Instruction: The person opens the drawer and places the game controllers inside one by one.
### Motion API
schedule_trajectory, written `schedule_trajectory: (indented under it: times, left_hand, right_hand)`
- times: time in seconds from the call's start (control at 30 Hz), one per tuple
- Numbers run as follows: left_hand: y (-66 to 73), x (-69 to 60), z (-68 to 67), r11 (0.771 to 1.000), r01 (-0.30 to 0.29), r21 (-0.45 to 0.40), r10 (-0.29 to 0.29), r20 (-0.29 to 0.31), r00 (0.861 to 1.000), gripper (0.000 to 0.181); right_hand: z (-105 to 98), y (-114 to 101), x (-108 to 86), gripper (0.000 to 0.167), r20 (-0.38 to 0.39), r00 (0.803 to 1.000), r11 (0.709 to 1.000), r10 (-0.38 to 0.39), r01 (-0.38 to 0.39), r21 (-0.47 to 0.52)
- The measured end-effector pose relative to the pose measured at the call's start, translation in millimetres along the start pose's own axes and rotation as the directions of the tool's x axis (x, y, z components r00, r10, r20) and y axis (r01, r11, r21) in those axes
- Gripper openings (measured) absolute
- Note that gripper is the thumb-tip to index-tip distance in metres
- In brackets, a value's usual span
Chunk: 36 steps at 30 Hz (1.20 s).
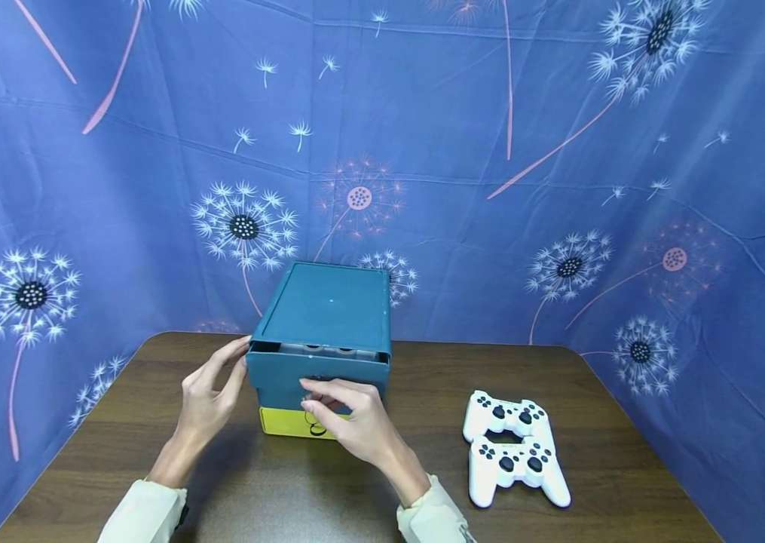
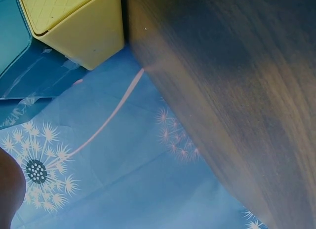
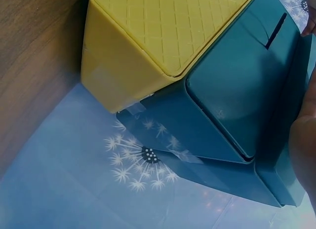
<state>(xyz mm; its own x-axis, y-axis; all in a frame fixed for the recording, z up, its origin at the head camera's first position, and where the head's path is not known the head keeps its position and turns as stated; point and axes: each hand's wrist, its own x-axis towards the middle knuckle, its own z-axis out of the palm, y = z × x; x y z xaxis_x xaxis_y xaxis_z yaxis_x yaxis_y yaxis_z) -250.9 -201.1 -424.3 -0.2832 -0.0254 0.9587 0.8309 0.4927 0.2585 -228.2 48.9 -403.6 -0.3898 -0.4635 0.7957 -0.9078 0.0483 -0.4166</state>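
A teal box (image 1: 321, 302) stands on a yellow box (image 1: 295, 422), its top panel tilted back from a front flap. Rounded shapes show in the gap between them. The left hand (image 1: 209, 392) holds the teal box's front left corner between thumb and fingers; in the left wrist view only a dark, blurred part of a hand (image 2: 11, 189) shows. The right hand (image 1: 355, 422) is at the middle of the front face, thumb and forefinger apart with nothing seen between them. In the right wrist view, this hand (image 3: 303, 145) is beside the teal flap (image 3: 281, 174), its fingertips near the edge.
Two white game controllers (image 1: 519, 460) lie close together on the brown wooden table (image 1: 423, 467), right of the boxes. A blue cloth (image 1: 423, 113) with dandelion prints hangs behind and beside the table. Clear tape (image 3: 187, 156) crosses the teal box's side.
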Motion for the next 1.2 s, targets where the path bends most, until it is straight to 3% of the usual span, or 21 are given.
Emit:
schedule_trajectory:
  times: [0.27, 1.2]
  left_hand:
    - [-2.2, -1.4, 0.3, 1.000, 0.000, -0.013, 0.000, 0.003, 1.000, 0.036]
    - [-4.4, -2.6, 0.0, 1.000, -0.010, -0.002, 0.010, -0.010, 1.000, 0.035]
  right_hand:
    - [-0.5, 2.6, 0.6, 0.029, -0.001, 0.999, 0.999, 0.033, -0.033, -0.008]
    - [1.4, 9.2, 2.1, 0.028, -0.033, 0.997, 0.997, 0.067, -0.066, 0.026]
